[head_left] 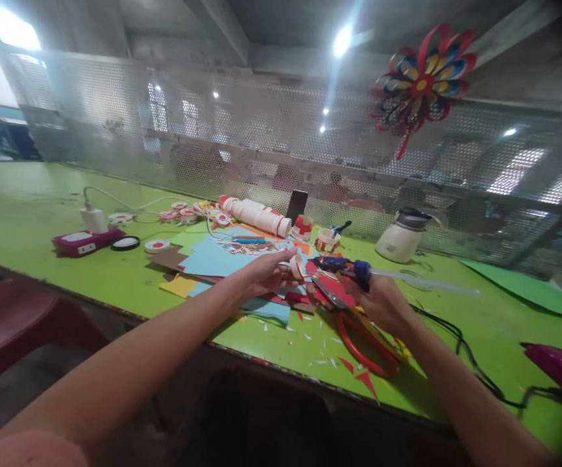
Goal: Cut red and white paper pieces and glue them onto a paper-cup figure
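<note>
Head view, left hand [267, 273] pinching a small white-and-red paper ring [297, 265] over coloured paper sheets [213, 259], right hand [383, 302] just right, fingers closed around a blue glue gun [343, 266], red scissors [363, 337] near, green table [28, 207].

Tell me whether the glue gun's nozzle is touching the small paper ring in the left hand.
Cannot tell. In the head view the glue gun nozzle points at the paper ring held by the left hand, but blur hides any gap.
</note>
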The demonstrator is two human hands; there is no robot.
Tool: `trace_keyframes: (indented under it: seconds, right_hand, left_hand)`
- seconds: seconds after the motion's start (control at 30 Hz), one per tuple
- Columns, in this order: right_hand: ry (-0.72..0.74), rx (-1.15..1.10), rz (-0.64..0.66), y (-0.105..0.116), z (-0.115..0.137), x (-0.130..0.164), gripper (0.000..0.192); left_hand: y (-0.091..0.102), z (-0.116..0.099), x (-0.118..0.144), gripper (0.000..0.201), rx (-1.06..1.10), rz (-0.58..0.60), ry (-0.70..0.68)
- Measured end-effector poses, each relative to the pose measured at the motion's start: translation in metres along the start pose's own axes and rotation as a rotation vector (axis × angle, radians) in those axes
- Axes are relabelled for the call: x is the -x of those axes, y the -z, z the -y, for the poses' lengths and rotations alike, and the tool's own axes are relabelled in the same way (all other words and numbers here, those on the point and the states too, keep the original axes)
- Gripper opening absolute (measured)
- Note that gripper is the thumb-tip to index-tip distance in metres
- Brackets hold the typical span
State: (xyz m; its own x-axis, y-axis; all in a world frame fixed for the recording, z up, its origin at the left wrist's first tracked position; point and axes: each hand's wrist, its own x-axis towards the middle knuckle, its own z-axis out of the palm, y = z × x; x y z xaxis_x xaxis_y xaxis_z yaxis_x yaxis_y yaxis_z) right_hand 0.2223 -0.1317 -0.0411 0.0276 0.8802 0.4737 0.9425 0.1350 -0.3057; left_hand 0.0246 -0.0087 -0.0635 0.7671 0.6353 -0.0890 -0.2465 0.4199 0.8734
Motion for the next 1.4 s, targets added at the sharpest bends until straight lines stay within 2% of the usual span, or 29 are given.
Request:
trace_keyframes:
  seconds: [0.13,0.23,0.33,0.43,0.5,0.63,0.8,0.93,1.03,1.1,1.2,1.23,1.3,1.4]
  right_hand:
    - [-0.017,-0.046,0.038,-0.001,0.003,0.002,0.035]
    - [-0.093,-0.033,0.009,-0.001,0.001,0.0,0.04]
    - [-0.208,0.069,-0.085,0.003,-0.014,-0.006,0.044]
    - [-0.314,0.198,-0.139,0.011,-0.042,-0.014,0.043]
    - [-0.392,0.314,-0.082,0.017,-0.063,-0.019,0.039]
    - [-0.464,0.358,-0.008,0.02,-0.094,-0.022,0.03]
    - [-0.448,0.352,0.073,0.014,-0.106,-0.02,0.025]
    - [-0.411,0.358,0.013,0.022,-0.088,-0.021,0.03]
    - [-0.348,0.315,-0.06,0.03,-0.05,-0.025,0.031]
    - [-0.259,0.236,-0.056,0.029,-0.017,-0.028,0.029]
    - [0.031,-0.058,0.089,0.019,0.026,-0.032,0.025]
    - [0.081,-0.076,0.12,0.014,0.036,-0.034,0.023]
    - [0.122,-0.05,0.172,0.005,0.047,-0.036,0.019]
    - [0.141,0.04,0.243,-0.003,0.048,-0.04,0.014]
  left_hand:
    - [0.001,0.0,0.0,0.024,0.0,-0.008,0.001]
    - [0.002,0.0,-0.001,0.023,0.007,0.001,-0.004]
    - [0.004,-0.001,-0.001,0.023,0.02,0.016,-0.021]
    - [0.006,-0.002,-0.002,0.023,0.026,0.055,-0.036]
    - [0.007,-0.003,-0.002,0.023,0.028,0.063,-0.032]
    - [0.003,-0.006,0.002,0.021,0.044,0.059,-0.041]
    - [-0.004,-0.011,0.008,0.021,0.069,0.028,-0.062]
    - [-0.005,-0.011,0.01,0.022,0.069,0.025,-0.055]
    - [-0.003,-0.008,0.008,0.021,0.06,0.07,-0.047]
    - [-0.001,-0.006,0.006,0.022,0.055,0.116,-0.026]
    - [0.002,-0.002,0.002,0.021,0.054,0.167,-0.018]
    - [0.003,-0.001,0.001,0.021,0.051,0.183,-0.021]
    - [0.004,0.001,-0.002,0.021,0.036,0.212,-0.013]
    - [0.006,0.004,-0.005,0.023,0.002,0.203,0.025]
